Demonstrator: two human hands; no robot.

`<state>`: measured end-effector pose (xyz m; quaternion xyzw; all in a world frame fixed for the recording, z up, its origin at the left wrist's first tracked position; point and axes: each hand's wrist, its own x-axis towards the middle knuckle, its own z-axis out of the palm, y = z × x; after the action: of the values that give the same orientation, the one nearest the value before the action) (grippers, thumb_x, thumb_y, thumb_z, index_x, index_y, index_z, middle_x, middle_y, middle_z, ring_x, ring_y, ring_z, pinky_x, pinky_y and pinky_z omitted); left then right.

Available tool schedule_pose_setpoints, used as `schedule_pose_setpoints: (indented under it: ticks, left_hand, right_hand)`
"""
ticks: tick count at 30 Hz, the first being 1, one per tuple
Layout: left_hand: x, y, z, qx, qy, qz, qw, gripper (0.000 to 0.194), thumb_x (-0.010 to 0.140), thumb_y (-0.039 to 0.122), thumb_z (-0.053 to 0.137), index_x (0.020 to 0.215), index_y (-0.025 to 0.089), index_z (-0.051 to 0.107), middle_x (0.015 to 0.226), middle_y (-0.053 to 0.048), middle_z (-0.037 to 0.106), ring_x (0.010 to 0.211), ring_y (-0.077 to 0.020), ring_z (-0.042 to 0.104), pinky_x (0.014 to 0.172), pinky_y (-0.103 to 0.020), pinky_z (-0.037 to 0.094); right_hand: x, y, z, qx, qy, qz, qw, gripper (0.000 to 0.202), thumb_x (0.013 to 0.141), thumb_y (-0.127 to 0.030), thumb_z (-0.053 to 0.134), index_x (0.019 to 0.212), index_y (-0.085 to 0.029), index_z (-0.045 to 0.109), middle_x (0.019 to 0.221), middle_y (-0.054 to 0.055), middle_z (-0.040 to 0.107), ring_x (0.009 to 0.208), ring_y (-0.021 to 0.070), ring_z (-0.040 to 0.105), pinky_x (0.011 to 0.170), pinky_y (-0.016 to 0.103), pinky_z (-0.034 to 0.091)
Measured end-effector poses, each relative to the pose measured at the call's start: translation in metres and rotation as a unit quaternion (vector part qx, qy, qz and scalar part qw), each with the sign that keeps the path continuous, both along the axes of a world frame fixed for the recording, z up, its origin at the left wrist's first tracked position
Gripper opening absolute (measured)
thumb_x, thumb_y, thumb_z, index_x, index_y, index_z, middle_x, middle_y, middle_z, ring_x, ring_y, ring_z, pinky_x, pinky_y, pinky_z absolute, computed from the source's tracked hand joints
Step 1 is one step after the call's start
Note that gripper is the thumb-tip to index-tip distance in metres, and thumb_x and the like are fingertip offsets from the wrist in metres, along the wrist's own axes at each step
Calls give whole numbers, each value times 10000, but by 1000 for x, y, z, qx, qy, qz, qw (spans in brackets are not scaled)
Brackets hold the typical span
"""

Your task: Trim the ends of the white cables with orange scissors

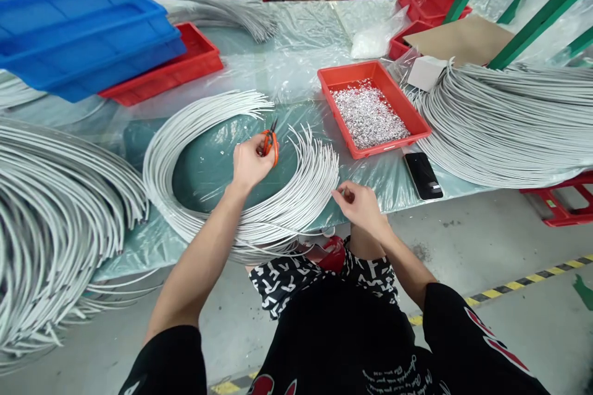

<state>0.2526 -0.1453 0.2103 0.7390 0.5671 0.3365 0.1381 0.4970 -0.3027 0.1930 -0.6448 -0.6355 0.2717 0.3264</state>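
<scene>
My left hand [252, 160] is closed round small orange-handled pliers [270, 141], their dark jaws pointing up and away from me. It hovers over the opening of a curved bundle of white cables [160, 160] that lies on the table in front of me. Just right of the bundle's cut ends, my right hand [360, 205] is closed, thumb against curled fingers. Whatever it pinches, if anything, is too small to name. A red tray [330, 99] holding a heap of tiny silvery parts [368, 114] stands beyond my right hand.
A phone [422, 175] lies near the table's front edge. Larger cable bundles lie at the left [55, 210] and right [509, 123]. Stacked blue trays [83, 24] stand on a red tray [199, 52] at back left. Green posts [537, 18] rise at the right.
</scene>
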Motion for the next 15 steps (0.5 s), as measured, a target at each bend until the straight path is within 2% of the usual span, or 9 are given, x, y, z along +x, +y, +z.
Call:
schedule_pose_setpoints:
  ticks: [3, 6, 8, 11, 13, 15]
  left_hand:
    - [22, -1, 22, 64, 0, -41, 997, 234, 846, 386, 574, 796, 166, 636, 647, 4, 531, 590, -121, 432, 615, -269, 362]
    - [42, 4, 32, 95, 20, -76, 992, 280, 852, 434, 576, 755, 172, 606, 630, 5, 512, 585, -122, 419, 638, -278, 360]
    - [49, 9, 29, 82, 38, -82, 993, 304, 855, 451, 570, 728, 176, 591, 612, 5, 503, 574, -123, 407, 631, -282, 341]
    - [48, 10, 16, 2, 89, -114, 989, 334, 852, 487, 570, 704, 187, 567, 597, 6, 499, 544, -121, 374, 586, -283, 292]
    - [44, 7, 9, -46, 126, -154, 979, 328, 847, 485, 573, 697, 195, 535, 597, 12, 503, 529, -116, 353, 571, -281, 268]
    - [42, 0, 7, -73, 130, -197, 969, 320, 853, 470, 562, 698, 198, 497, 600, 19, 500, 525, -110, 344, 568, -276, 264]
  right_hand:
    - [5, 35, -2, -50, -105, -7, 993, 324, 906, -447, 629, 696, -200, 611, 642, 28, 628, 603, 171, 531, 621, 302, 318]
    - [7, 48, -6, -54, -108, 16, 993, 273, 888, -366, 632, 678, -197, 595, 662, 29, 641, 620, 167, 544, 618, 296, 318]
    - [8, 46, -10, -28, -49, 35, 998, 205, 877, -313, 615, 709, -198, 591, 642, -2, 614, 596, 143, 519, 617, 280, 339]
    - [8, 40, -15, 14, 107, 46, 993, 154, 869, -337, 604, 818, -193, 619, 726, 1, 641, 621, 132, 538, 597, 258, 388]
    - [5, 37, -18, 14, 226, 43, 973, 235, 873, -417, 615, 923, -191, 650, 831, 34, 684, 659, 142, 570, 554, 251, 411]
    - [1, 37, -21, -4, 336, 34, 941, 333, 873, -507, 621, 973, -193, 671, 850, 52, 696, 669, 156, 587, 511, 253, 427]
